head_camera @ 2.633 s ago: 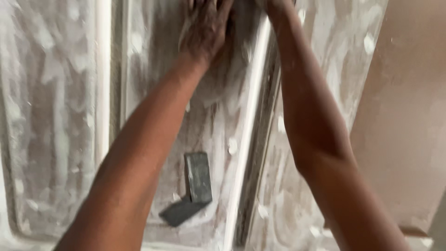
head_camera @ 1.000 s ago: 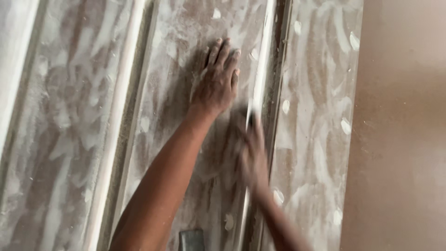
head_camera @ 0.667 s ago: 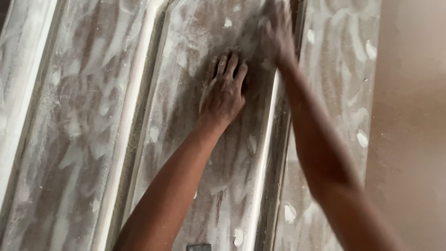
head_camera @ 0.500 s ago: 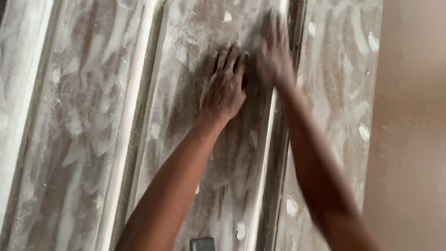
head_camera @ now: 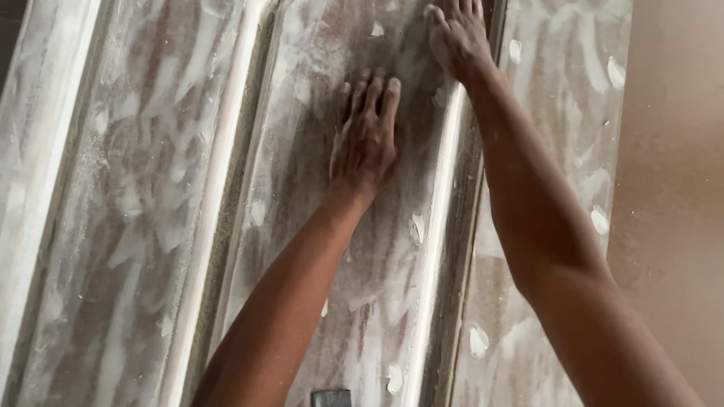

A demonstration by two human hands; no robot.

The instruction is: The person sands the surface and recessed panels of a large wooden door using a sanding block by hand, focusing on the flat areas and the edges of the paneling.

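A wooden panelled surface (head_camera: 151,188), smeared with white filler and dust, fills the view. My left hand (head_camera: 366,136) lies flat on the middle recessed panel (head_camera: 377,286), fingers slightly apart, holding nothing. My right hand (head_camera: 456,34) is pressed against the top of the raised white moulding (head_camera: 437,249) just right of that panel. Its fingertips run out of the top edge of the view, and whether anything sits under the palm is hidden. Both forearms reach up from the bottom of the view.
A second raised moulding (head_camera: 215,196) runs along the left of the middle panel. A small dark grey block (head_camera: 332,397) shows at the bottom edge on the panel. A plain beige wall (head_camera: 671,188) borders the surface on the right.
My right hand has slid up along the moulding, from beside the left hand to the top of the view. The left hand has stayed flat on the panel.
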